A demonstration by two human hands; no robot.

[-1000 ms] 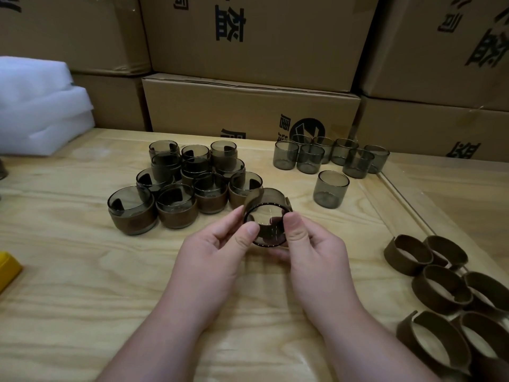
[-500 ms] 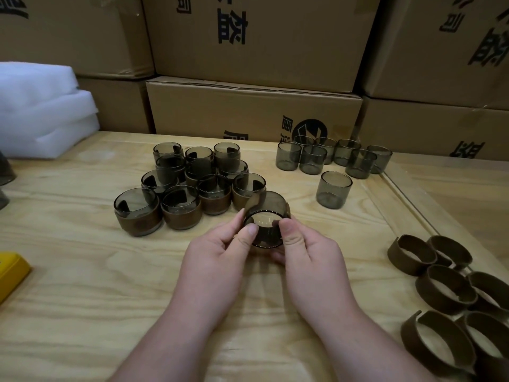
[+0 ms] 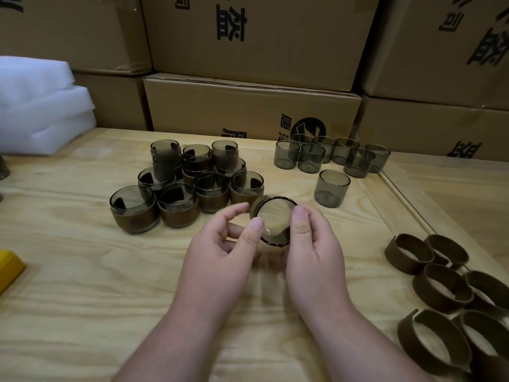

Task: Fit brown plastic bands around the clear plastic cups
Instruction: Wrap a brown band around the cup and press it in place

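Both hands hold one clear smoky cup (image 3: 276,220) above the wooden table (image 3: 82,271), its open mouth tipped toward me. A brown band (image 3: 254,206) sits around its far end, mostly hidden. My left hand (image 3: 220,252) pinches the cup's left rim with its thumb, fingers curled behind. My right hand (image 3: 311,249) grips the right side, thumb on the rim. Several banded cups (image 3: 179,205) cluster at centre left. Bare clear cups (image 3: 311,158) stand at the back right, one of them (image 3: 332,188) apart and nearer. Loose brown bands (image 3: 440,288) lie at the right.
Stacked cardboard boxes (image 3: 253,111) wall off the back of the table. White foam sheets (image 3: 38,106) lie at the far left. A yellow object (image 3: 9,266) shows at the left edge. A raised wooden strip (image 3: 407,205) runs diagonally at the right.
The cup in my hands has tilted so its mouth faces me more fully, and the left fingers have spread away from it a little. The camera view has shifted slightly.
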